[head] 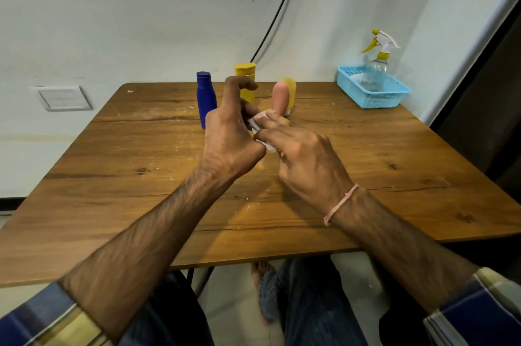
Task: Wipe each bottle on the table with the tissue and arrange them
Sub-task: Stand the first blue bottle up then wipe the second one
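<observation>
Tissue (260, 120) is bunching between your left hand (229, 134) and right hand (306, 157), both pinching it mid-tabletop, while blue bottle (205, 99), yellow bottle (246, 82) and peach bottle (283, 96) are waiting unwiped, apparently, near the far edge.

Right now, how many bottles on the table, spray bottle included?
4. Blue bottle back left, yellow bottle behind the left hand, pink-and-yellow bottle to its right, spray bottle in the blue basket at the far right corner. The hands may hide more.

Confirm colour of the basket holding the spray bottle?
Light blue basket, perforated sides; clearest in the head view, at the table's far right.
</observation>
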### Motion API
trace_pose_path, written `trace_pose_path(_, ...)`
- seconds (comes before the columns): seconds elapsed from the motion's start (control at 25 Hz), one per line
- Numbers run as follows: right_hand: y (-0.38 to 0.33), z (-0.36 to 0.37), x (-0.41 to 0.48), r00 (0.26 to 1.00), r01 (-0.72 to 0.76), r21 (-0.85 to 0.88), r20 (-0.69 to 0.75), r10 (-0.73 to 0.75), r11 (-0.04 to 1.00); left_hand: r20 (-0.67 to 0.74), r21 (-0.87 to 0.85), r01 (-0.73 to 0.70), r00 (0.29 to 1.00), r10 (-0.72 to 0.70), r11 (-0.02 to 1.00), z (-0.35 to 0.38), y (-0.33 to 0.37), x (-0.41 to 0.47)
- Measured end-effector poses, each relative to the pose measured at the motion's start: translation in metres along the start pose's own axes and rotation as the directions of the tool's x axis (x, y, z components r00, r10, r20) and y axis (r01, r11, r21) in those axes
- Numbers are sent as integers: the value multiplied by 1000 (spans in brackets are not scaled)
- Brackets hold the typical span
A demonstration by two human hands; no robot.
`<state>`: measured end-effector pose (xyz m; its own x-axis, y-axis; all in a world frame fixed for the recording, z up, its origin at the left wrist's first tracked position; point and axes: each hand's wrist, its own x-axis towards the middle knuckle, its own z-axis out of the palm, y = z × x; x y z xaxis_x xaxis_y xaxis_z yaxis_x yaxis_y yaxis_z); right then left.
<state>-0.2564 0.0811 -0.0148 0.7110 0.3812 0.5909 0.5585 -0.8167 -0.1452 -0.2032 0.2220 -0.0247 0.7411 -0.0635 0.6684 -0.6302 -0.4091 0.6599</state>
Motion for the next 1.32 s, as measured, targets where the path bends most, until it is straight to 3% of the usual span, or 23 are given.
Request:
trace_pose_path(0.08, 9, -7, -6, 999, 39, 93, 0, -40, 995, -1, -7, 21, 1000, -21, 1000, 0, -1, -4)
trace_pose_path(0.16, 21, -11, -15, 999, -11, 186, -31, 17, 982, 6, -2, 74, 997, -74, 997, -2, -4, -8)
trace_pose_path(0.24, 32, -10, -21, 955, -210, 293, -144, 260, 933, 22, 7, 108, 994, -108, 994, -4, -6, -11)
trace_pose_path(0.32, 38, -4, -19, 834, -387, 424, -217, 507, 819, 34, 9, 106, 994, -107, 994, -5, -8, -15)
trace_pose_path(0.4, 32, 7, -12, 785, -405, 503, -237, 572, 764, 43, -10, 80, 996, -79, 997, -5, -8, -19)
trace_pose_path(0.48, 14, 24, -9, 866, -305, 481, -218, 449, 822, 34, -27, 49, 998, -48, 998, -6, -13, -26)
trace_pose_path(0.56, 1, 42, -15, 957, -162, 368, -166, 237, 915, 9, -35, 27, 1000, -27, 999, -11, -21, -37)
trace_pose_path(0.64, 9, 54, -19, 988, -95, 246, -98, 122, 965, -1, -57, -2, 1000, 2, 998, -18, -34, -53)
trace_pose_path(0.76, 39, 53, -11, 964, -266, 140, 45, 262, 954, 11, -94, 36, 999, -35, 995, -23, -46, -78)
trace_pose_path(0.88, 47, 52, -6, 943, -326, 81, 98, 318, 942, 0, -125, 27, 1000, -27, 992, -20, -54, -87)
trace_pose_path(0.96, 27, 57, -9, 963, -269, 146, 28, 268, 952, -24, -123, 7, 1000, -10, 992, -17, -57, -88)
trace_pose_path(1.08, -5, 68, -29, 996, -57, 281, -53, 75, 958, -56, -123, 18, 998, -25, 992, -16, -56, -87)
trace_pose_path(1.16, 8, 69, -31, 992, -81, 278, -73, 106, 957, -52, -127, 20, 998, -27, 992, -21, -52, -81)
trace_pose_path(1.2, 21, 71, -29, 964, -214, 300, -88, 251, 929, -51, -127, 30, 998, -37, 992, -25, -49, -74)
trace_pose_path(1.24, 35, 74, -25, 885, -394, 347, -106, 453, 851, -49, -124, 56, 997, -62, 991, -29, -47, -64)
trace_pose_path(1.28, 49, 76, -20, 743, -563, 448, -91, 663, 694, -48, -119, 98, 993, -105, 988, -33, -45, -51)
trace_pose_path(1.32, 61, 78, -14, 582, -639, 616, -5, 813, 461, -51, -115, 157, 985, -163, 981, -35, -43, -36)
